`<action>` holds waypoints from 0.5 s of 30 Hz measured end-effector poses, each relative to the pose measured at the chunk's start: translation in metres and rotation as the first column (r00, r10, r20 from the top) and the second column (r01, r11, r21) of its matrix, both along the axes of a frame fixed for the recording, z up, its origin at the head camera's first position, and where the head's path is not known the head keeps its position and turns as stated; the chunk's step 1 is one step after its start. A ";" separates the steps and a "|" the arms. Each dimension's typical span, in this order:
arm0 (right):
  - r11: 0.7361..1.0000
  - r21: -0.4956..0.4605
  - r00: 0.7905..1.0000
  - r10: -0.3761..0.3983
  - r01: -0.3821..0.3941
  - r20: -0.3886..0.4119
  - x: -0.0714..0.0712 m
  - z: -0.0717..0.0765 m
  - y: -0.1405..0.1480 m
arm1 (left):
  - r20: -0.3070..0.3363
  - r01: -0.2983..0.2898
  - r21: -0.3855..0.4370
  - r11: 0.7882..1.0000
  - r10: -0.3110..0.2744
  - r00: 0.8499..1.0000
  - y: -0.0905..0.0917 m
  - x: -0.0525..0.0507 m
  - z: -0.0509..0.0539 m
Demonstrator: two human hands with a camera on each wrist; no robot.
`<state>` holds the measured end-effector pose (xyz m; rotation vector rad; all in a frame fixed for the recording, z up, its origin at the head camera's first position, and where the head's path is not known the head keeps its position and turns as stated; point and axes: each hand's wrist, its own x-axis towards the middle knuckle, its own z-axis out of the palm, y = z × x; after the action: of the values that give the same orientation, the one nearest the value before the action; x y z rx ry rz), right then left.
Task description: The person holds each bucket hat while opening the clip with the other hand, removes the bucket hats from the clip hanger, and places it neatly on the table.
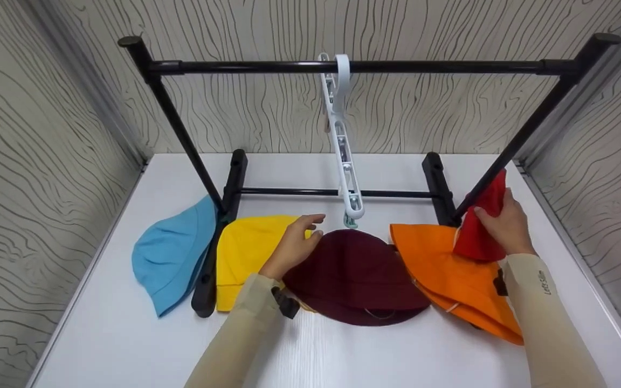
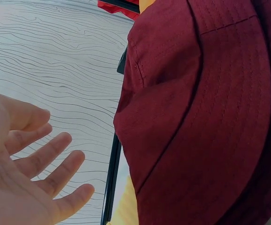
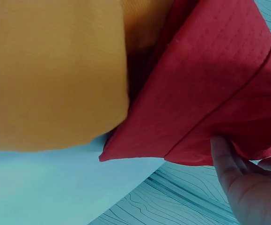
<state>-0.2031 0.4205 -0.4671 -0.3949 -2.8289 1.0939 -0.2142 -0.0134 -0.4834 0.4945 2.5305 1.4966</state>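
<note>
At the right of the head view my right hand (image 1: 507,226) grips a red bucket hat (image 1: 480,237) beside the rack's right post. In the right wrist view the thumb and fingers (image 3: 226,164) pinch the red cloth. The red hat's lower end overlaps an orange hat (image 1: 445,269). My left hand (image 1: 294,242) is over the border between a yellow hat (image 1: 251,248) and a maroon hat (image 1: 359,275), holding nothing. Its fingers (image 2: 62,171) are spread and relaxed in the left wrist view, apart from the maroon cloth.
A black rack (image 1: 267,67) stands on the white table (image 1: 127,345). From its top bar hangs a white multi-slot hanger (image 1: 345,156), pointing toward me above the maroon hat. A light blue hat (image 1: 173,250) lies at the far left, against the rack's left foot. Patterned walls (image 1: 289,118) enclose the table.
</note>
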 end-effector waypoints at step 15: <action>0.994 0.065 0.995 -0.092 0.090 0.028 -0.003 0.004 0.020 | 0.098 -0.029 -0.006 1.000 0.029 0.995 -0.007 0.000 -0.002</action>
<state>-0.2065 0.4401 -0.4628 -0.5343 -2.8323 0.9857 -0.2146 -0.0206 -0.4853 0.3756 2.4752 1.4866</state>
